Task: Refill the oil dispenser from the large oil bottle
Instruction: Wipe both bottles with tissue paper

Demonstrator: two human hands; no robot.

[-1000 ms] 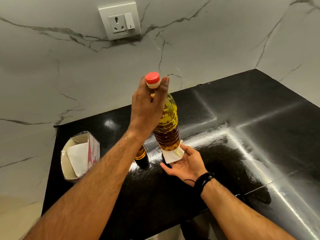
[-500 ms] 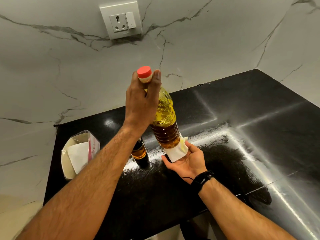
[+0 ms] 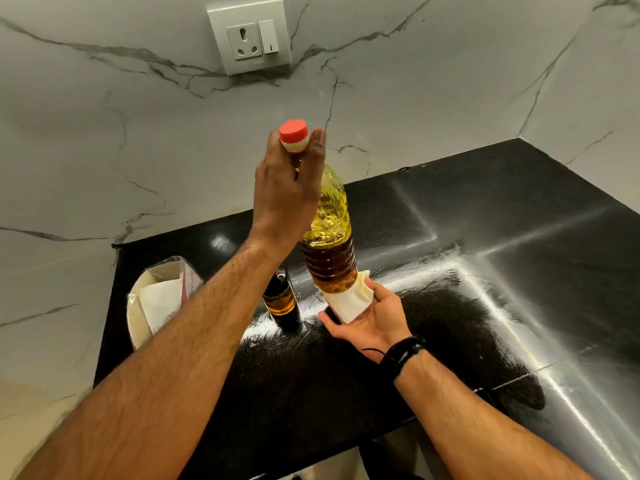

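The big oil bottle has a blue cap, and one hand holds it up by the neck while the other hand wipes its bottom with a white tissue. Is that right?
Not quite: the cap is red, not blue, as the head view shows. The rest holds: the left hand grips the big oil bottle by the neck, and the right hand holds a white tissue under its bottom.

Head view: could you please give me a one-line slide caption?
Left hand grips capped oil bottle by its neck; right hand holds tissue under its base.
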